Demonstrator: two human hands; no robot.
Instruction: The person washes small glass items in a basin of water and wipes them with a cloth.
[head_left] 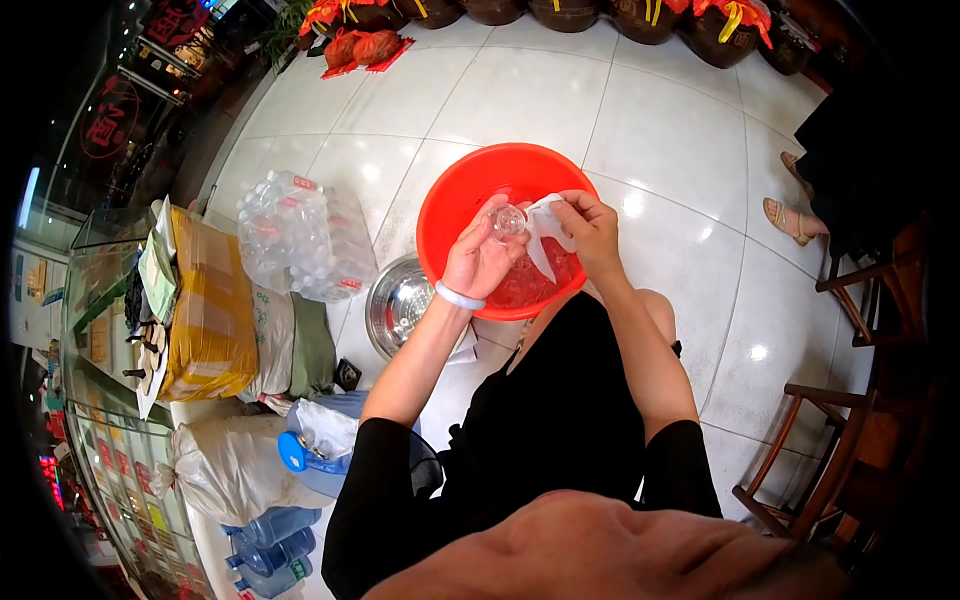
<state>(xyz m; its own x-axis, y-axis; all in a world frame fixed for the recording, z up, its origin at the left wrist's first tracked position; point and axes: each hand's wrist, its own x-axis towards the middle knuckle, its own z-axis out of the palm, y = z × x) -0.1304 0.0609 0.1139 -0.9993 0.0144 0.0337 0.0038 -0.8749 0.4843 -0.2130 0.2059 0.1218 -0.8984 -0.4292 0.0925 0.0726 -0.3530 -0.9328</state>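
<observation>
My left hand (476,262), with a pale bangle on its wrist, holds a small clear glass cup (508,222) in its fingers. Pinched in my right hand (592,232) is a thin white cloth or tissue (543,240), one end hanging down beside the cup. Both hands are above a large red basin (447,190). Inside the basin lie clear, shiny items in what looks like water; their exact kind is hard to make out. A round steel colander (388,312) stands on the floor left of the basin, partly hidden by my left forearm.
Shrink-wrapped plastic bottles (300,235) stand to the left, near a taped cardboard box (212,305) and sacks. Blue water jugs (270,550) are at lower left. Wooden chairs (800,450) and another person's sandalled feet (790,215) are at right. Dark jars (640,20) line the far side.
</observation>
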